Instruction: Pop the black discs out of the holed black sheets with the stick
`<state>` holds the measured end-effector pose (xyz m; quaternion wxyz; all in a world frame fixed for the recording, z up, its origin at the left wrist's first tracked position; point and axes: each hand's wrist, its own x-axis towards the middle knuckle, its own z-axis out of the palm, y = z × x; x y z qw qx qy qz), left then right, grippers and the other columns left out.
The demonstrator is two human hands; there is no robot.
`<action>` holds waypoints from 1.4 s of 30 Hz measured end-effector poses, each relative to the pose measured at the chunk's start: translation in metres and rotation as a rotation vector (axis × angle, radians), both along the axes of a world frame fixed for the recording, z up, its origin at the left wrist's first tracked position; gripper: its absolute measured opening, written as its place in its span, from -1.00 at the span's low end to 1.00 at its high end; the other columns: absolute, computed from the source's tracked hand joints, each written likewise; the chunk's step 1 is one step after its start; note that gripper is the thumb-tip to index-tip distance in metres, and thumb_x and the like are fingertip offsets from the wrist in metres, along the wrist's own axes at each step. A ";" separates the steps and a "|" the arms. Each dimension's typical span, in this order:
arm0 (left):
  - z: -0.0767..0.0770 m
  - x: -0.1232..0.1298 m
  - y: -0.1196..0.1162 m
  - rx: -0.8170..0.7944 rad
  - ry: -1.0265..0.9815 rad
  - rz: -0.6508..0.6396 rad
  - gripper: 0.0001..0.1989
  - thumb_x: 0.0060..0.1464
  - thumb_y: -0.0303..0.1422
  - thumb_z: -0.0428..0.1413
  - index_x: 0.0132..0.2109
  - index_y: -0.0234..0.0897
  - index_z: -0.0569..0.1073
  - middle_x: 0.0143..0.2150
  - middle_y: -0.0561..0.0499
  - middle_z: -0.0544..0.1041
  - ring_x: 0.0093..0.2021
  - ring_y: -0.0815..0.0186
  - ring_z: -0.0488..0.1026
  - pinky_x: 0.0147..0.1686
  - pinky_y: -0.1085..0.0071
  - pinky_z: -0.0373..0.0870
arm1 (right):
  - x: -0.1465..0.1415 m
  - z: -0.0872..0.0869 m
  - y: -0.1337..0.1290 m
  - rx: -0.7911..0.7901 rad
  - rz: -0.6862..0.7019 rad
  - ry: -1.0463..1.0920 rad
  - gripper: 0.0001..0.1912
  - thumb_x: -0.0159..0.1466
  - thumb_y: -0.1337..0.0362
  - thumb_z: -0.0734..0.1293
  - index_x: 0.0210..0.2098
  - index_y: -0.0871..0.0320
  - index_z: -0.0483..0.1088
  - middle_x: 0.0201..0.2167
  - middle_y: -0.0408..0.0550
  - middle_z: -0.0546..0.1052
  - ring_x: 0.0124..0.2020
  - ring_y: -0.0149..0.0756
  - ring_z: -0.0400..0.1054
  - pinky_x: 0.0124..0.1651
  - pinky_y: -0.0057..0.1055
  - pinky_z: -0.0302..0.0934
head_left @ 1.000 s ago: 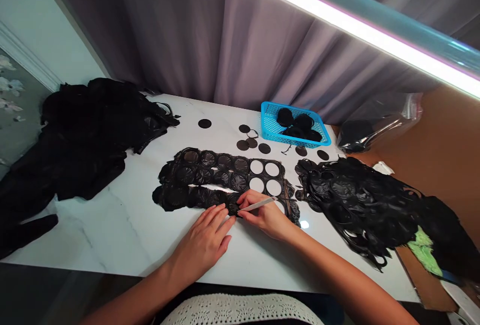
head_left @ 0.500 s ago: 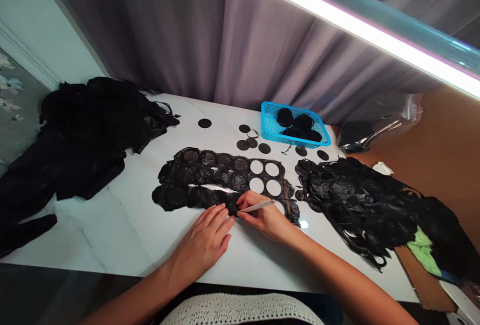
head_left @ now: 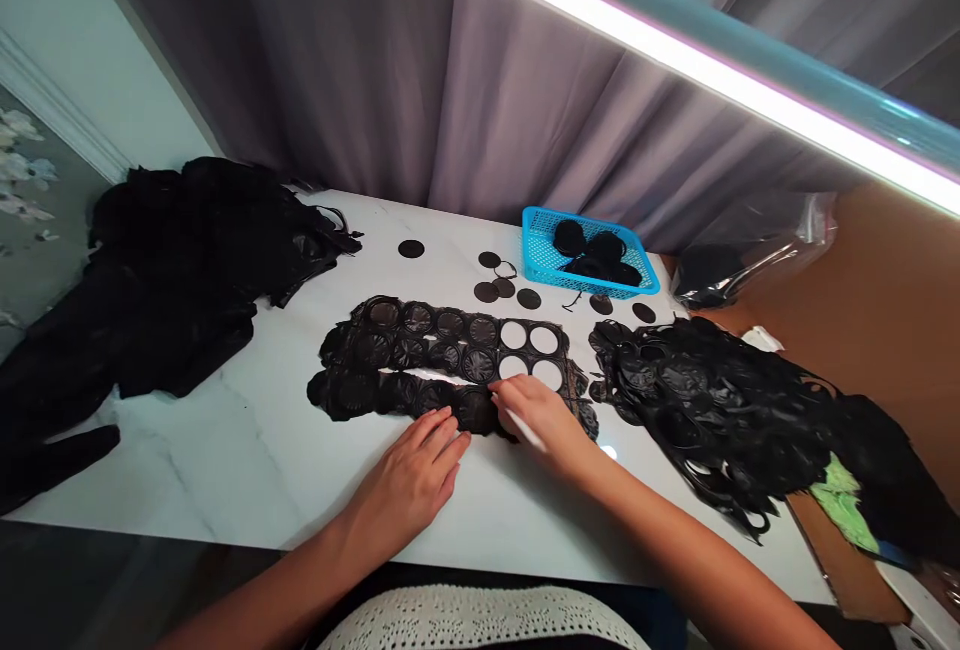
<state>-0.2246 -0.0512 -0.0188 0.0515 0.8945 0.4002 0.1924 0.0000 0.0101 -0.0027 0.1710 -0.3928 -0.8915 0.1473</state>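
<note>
A black sheet of joined circles [head_left: 450,324] lies on the white marbled table [head_left: 225,450], and several openings at its right side show white. My left hand [head_left: 421,465] rests flat at the sheet's lower edge, fingers spread a little, holding nothing. Pinched in my right hand [head_left: 536,420] is a thin white tool [head_left: 522,428], whose tip is hidden by the fingers. That hand touches the bottom row, just below the white circles.
Loose black discs [head_left: 411,248] lie behind the sheet. A blue basket [head_left: 532,248] holds more discs. Black material is heaped at left [head_left: 180,280] and right [head_left: 720,400]. A clear bag [head_left: 795,230] sits at the back right, and a bright lamp tube [head_left: 675,60] crosses above.
My right hand has moved a little right along the bottom row, and the white tool is now tilted more toward the palm. My left hand has stayed nearly still.
</note>
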 end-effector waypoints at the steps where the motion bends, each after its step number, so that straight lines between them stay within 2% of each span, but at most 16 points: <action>1: 0.000 0.000 0.000 -0.006 -0.001 0.001 -0.68 0.21 -0.53 -0.01 0.09 -0.36 0.41 0.06 -0.15 0.47 0.17 0.07 0.33 0.11 0.12 0.38 | 0.004 0.000 0.003 -0.044 -0.052 0.044 -0.83 0.41 0.36 0.13 -0.20 0.15 0.35 -0.27 0.05 0.52 -0.25 -0.21 0.39 -0.20 -0.30 0.29; 5: 0.002 -0.001 -0.002 -0.026 -0.014 0.004 -0.67 0.19 -0.53 0.00 0.09 -0.34 0.41 0.06 -0.15 0.47 0.15 0.07 0.35 0.12 0.08 0.37 | 0.016 0.003 0.012 -0.181 -0.109 0.267 -0.89 0.38 0.30 0.22 -0.29 0.10 0.35 -0.20 -0.02 0.53 -0.23 -0.28 0.42 -0.22 -0.37 0.28; 8: 0.013 0.000 0.003 -0.046 -0.034 0.010 -0.70 0.20 -0.50 0.01 0.06 -0.29 0.43 0.03 -0.13 0.46 0.11 0.10 0.38 0.14 0.06 0.35 | 0.020 0.006 0.023 -0.226 -0.146 0.431 -0.85 0.33 0.28 0.29 -0.40 0.11 0.35 -0.21 -0.03 0.54 -0.20 -0.26 0.44 -0.19 -0.35 0.29; 11: 0.025 0.006 0.021 -0.042 -0.007 0.006 -0.70 0.20 -0.46 0.03 0.07 -0.30 0.41 0.07 -0.15 0.44 0.13 0.09 0.37 0.16 0.08 0.32 | 0.021 0.007 0.047 -0.239 -0.203 0.537 -0.84 0.29 0.26 0.32 -0.43 0.12 0.37 -0.27 -0.02 0.54 -0.17 -0.22 0.44 -0.15 -0.32 0.29; 13: 0.027 0.010 0.041 -0.015 0.040 0.012 -0.66 0.22 -0.41 0.04 0.13 -0.34 0.37 0.13 -0.19 0.42 0.19 0.05 0.33 0.18 0.08 0.29 | 0.018 0.005 0.067 -0.230 -0.219 0.549 -0.82 0.28 0.23 0.33 -0.44 0.13 0.38 -0.28 -0.02 0.54 -0.17 -0.21 0.44 -0.13 -0.30 0.28; 17: 0.014 0.016 0.079 0.009 0.144 0.020 -0.56 0.27 -0.26 0.04 0.21 -0.39 0.31 0.26 -0.25 0.33 0.30 0.04 0.22 0.26 0.10 0.16 | 0.008 -0.005 0.101 -0.274 -0.175 0.502 -0.85 0.25 0.22 0.34 -0.41 0.15 0.43 -0.27 -0.02 0.55 -0.25 -0.25 0.42 -0.19 -0.32 0.28; 20: 0.000 0.018 0.089 -0.002 0.167 0.036 -0.55 0.30 -0.22 0.02 0.23 -0.36 0.31 0.29 -0.22 0.31 0.32 0.04 0.19 0.27 0.04 0.10 | 0.002 -0.011 0.112 -0.320 -0.127 0.478 -0.86 0.23 0.24 0.36 -0.42 0.17 0.45 -0.27 -0.01 0.56 -0.25 -0.26 0.43 -0.17 -0.32 0.28; 25: -0.009 0.018 0.085 -0.023 0.150 0.046 -0.53 0.29 -0.24 0.03 0.26 -0.36 0.30 0.30 -0.18 0.31 0.33 0.00 0.16 0.27 -0.05 0.07 | 0.000 -0.014 0.115 -0.347 -0.079 0.462 -0.88 0.23 0.28 0.38 -0.42 0.18 0.45 -0.26 -0.01 0.55 -0.21 -0.27 0.42 -0.09 -0.29 0.28; 36: -0.004 0.018 0.086 -0.086 0.136 0.048 -0.52 0.26 -0.25 0.07 0.25 -0.35 0.30 0.30 -0.14 0.30 0.32 0.01 0.16 0.29 -0.05 0.01 | 0.000 -0.007 0.117 -0.396 -0.082 0.439 -0.89 0.23 0.31 0.39 -0.42 0.19 0.45 -0.25 -0.01 0.53 -0.21 -0.28 0.40 -0.11 -0.31 0.27; 39: -0.004 0.018 0.085 -0.094 0.122 0.049 -0.52 0.26 -0.25 0.07 0.26 -0.34 0.29 0.30 -0.14 0.30 0.33 0.01 0.15 0.30 -0.08 -0.05 | 0.000 -0.008 0.115 -0.350 -0.064 0.406 -0.88 0.25 0.31 0.38 -0.42 0.18 0.42 -0.25 -0.01 0.52 -0.22 -0.28 0.39 -0.13 -0.32 0.26; 42: -0.004 0.019 0.084 -0.103 0.110 0.058 -0.52 0.27 -0.26 0.06 0.26 -0.33 0.28 0.30 -0.14 0.31 0.34 0.00 0.13 0.30 -0.14 -0.10 | -0.005 -0.009 0.106 -0.214 0.012 0.275 -0.88 0.31 0.33 0.30 -0.38 0.17 0.38 -0.24 0.01 0.51 -0.22 -0.26 0.38 -0.15 -0.33 0.25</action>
